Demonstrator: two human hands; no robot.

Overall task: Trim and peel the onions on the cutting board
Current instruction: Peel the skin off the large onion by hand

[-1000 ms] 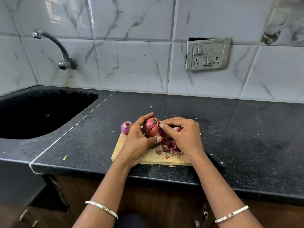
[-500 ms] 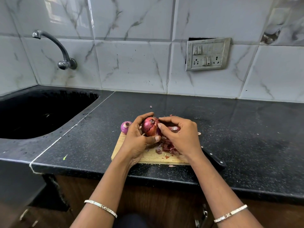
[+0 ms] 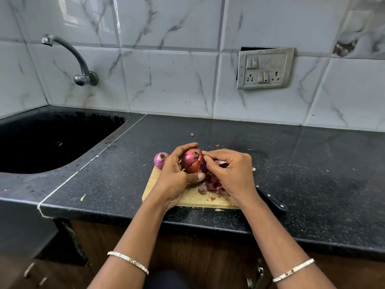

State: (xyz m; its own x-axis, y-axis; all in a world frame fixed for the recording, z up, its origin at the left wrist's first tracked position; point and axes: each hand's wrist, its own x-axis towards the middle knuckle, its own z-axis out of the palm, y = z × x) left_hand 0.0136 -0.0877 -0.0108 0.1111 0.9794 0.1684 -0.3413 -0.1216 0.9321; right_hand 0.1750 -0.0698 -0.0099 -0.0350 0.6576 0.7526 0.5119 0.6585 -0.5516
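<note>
My left hand grips a red onion just above the wooden cutting board, with its trimmed end facing up and its dry skin cracked. My right hand pinches the skin at the onion's right side with its fingertips. A second, peeled purple onion sits at the board's far left corner. A heap of red peelings lies on the board under my right hand.
A black-handled knife lies on the dark counter right of the board, partly hidden by my right wrist. A black sink with a wall tap is at the left. Small skin scraps dot the counter.
My right hand's fingertips have shifted slightly along the onion's upper right side while my left hand keeps holding it. The skin shows a crack on the front.
</note>
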